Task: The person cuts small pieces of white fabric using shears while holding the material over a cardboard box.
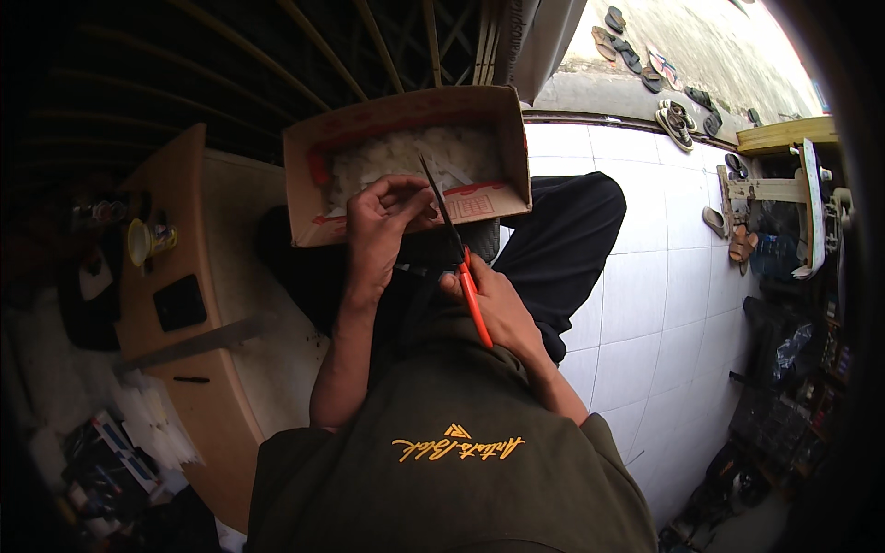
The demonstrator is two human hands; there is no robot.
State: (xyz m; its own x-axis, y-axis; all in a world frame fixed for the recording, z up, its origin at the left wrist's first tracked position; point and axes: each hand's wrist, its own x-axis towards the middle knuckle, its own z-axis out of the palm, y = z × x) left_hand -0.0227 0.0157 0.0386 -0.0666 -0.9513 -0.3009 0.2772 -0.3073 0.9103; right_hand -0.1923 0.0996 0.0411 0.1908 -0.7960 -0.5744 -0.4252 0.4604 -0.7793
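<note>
My right hand [493,302] is wrapped round a red-handled tool [474,300] with a long, thin, black pointed end. The tool's point reaches up over the near part of an open cardboard box [406,113]. Whether it is scissors or pliers I cannot make out. Just left of the black end, my left hand [380,217] is raised at the box's near edge with its fingers curled in a pinch. What those fingers hold, if anything, is too small to tell. White fluffy material [369,166] fills the box, with a pale strip lying on it.
A low wooden table [217,405] on the left carries a black phone [180,303], a yellow cup [139,241] and a dark pen [192,380]. White floor tiles [636,286] lie to the right. Sandals and shoes [676,123] are beyond, beside a cluttered shelf [793,359].
</note>
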